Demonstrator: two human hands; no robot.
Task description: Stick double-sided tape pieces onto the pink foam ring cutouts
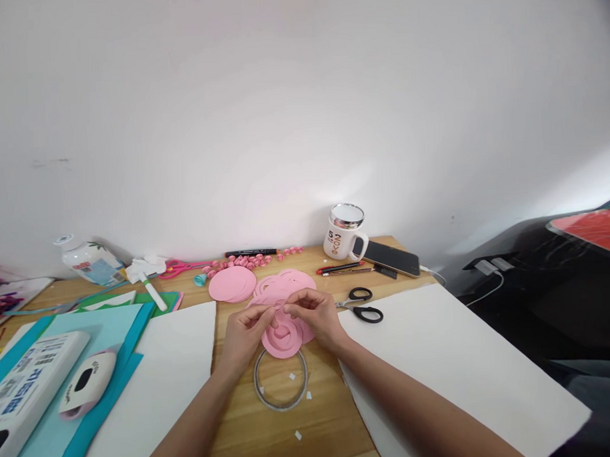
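My left hand (251, 330) and my right hand (315, 315) meet over the middle of the table, thumbs and index fingers closed in a pinch. Between them is a pink paper spiral (283, 340), its inner edge at my fingertips; the exact grip is partly hidden by the fingers. Behind the hands lie more pink cut papers (289, 281) in a loose heap, beside a stack of pink paper circles (231, 284). A roll of tape (257, 383) lies flat just below the spiral, with small white scraps (298, 435) around it. Black-handled scissors (368, 314) rest right of my right hand.
A white mug (339, 244) and a phone (399, 260) stand at the back right. White sheets (439, 357) flank the work area. Small rolled pink pieces (251, 260), a marker (250, 252) and pink scissors (179, 268) lie along the wall. A white case (33, 384) sits left.
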